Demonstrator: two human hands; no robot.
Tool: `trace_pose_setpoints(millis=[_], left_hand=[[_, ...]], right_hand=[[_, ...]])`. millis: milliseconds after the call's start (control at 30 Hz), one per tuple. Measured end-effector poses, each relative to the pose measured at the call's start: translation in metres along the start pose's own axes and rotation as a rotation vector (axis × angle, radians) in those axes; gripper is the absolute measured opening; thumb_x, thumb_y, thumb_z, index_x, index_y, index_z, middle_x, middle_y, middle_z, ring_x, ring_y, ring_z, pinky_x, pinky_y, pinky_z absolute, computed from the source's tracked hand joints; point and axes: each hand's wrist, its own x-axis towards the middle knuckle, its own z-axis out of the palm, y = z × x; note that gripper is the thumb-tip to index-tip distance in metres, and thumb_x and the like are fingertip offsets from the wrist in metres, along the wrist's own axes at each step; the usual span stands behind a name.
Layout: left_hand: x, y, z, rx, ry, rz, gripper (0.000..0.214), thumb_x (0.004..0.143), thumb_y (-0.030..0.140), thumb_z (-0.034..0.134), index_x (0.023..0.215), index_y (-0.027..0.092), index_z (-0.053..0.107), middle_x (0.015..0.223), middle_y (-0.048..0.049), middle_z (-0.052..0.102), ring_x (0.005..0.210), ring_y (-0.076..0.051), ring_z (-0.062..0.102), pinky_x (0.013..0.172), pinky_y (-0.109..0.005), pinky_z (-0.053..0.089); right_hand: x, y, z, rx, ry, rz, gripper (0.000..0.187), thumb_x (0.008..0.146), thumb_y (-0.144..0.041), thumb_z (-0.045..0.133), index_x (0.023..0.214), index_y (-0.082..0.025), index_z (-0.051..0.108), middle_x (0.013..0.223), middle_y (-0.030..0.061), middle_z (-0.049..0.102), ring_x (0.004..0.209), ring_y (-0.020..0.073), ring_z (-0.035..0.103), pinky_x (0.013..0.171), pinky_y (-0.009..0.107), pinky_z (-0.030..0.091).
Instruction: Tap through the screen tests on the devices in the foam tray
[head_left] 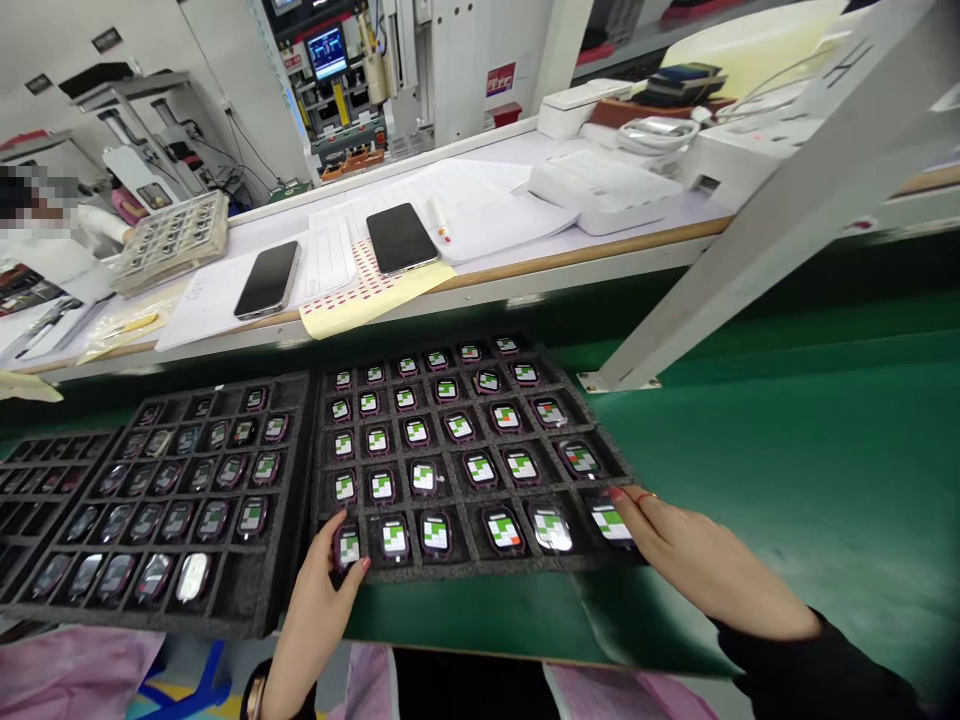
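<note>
A dark grey foam tray (461, 500) lies in front of me, its compartments holding several square smartwatches (436, 533) with lit green and white screens. My left hand (319, 590) is at the tray's front left corner, thumb and index finger closed around the sides of a smartwatch (348, 547) in its compartment. At the front right corner, my right hand (679, 550) has its fingertips on the upper edge of another lit smartwatch (609, 520). That hand covers the watch's right side, and its thumb is hidden.
To the left is a second foam tray (289, 500) of mostly dark-screened watches, with a third tray (45, 490) beyond. A shelf (480, 285) behind carries two phones (401, 238), papers and a white box (600, 190). A slanted white post (720, 250) stands on the green tabletop (787, 420).
</note>
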Motion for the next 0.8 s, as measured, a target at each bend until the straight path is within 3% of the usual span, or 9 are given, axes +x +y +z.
trace_pose_setpoints(millis=[133,233,367,500,667,800], left_hand=[[0.003,0.002,-0.009,-0.126,-0.055,-0.004,0.074,0.08,0.056,0.058,0.146,0.023,0.045,0.126,-0.0124,0.062,0.114,-0.03,0.062,0.099,-0.044,0.052],[0.002,0.005,-0.014,-0.322,-0.044,-0.009,0.082,0.077,0.055,0.067,0.147,0.02,0.043,0.111,-0.0112,0.067,0.105,-0.028,0.066,0.087,-0.038,0.057],[-0.002,0.015,-0.012,-0.591,-0.067,0.024,0.082,0.071,0.046,0.08,0.141,0.019,0.047,0.114,-0.0117,0.067,0.102,-0.024,0.067,0.085,-0.031,0.057],[0.0,0.029,0.001,-0.749,-0.1,0.059,0.087,0.067,0.04,0.084,0.14,0.016,0.043,0.106,-0.01,0.065,0.068,-0.014,0.063,0.061,-0.026,0.055],[-0.003,0.045,0.012,-0.813,-0.151,0.144,0.074,0.076,0.038,0.08,0.14,0.024,0.044,0.129,-0.0116,0.055,0.073,-0.009,0.06,0.06,-0.021,0.052],[-0.006,0.059,0.007,-0.817,-0.215,0.217,0.062,0.082,0.037,0.077,0.136,0.023,0.051,0.126,-0.0105,0.053,0.077,-0.008,0.058,0.064,-0.02,0.051]], right_hand=[[0.002,-0.005,-0.011,0.182,-0.103,0.173,0.036,0.098,-0.039,0.033,0.099,-0.022,0.065,0.102,0.0156,0.073,0.092,0.037,0.071,0.072,0.041,0.052],[-0.002,-0.005,-0.011,0.426,-0.086,0.287,0.034,0.096,-0.043,0.038,0.102,-0.02,0.063,0.088,0.0124,0.072,0.066,0.0308,0.069,0.073,0.041,0.052],[-0.007,-0.012,0.009,0.946,-0.075,0.326,0.043,0.093,-0.059,0.054,0.108,-0.018,0.056,0.069,0.0061,0.066,0.051,0.0227,0.06,0.056,0.034,0.052],[-0.003,-0.046,0.028,1.337,-0.111,0.265,0.062,0.083,-0.072,0.069,0.112,-0.018,0.057,0.081,0.0097,0.068,0.055,0.0198,0.057,0.039,0.027,0.043],[-0.001,-0.092,0.031,1.427,-0.272,0.151,0.066,0.085,-0.072,0.067,0.121,-0.017,0.062,0.11,0.0177,0.069,0.061,0.0203,0.058,0.037,0.026,0.043],[0.003,-0.101,0.028,1.282,-0.337,0.094,0.075,0.069,-0.072,0.08,0.122,-0.02,0.065,0.116,0.0174,0.069,0.061,0.0223,0.061,0.037,0.028,0.046]])
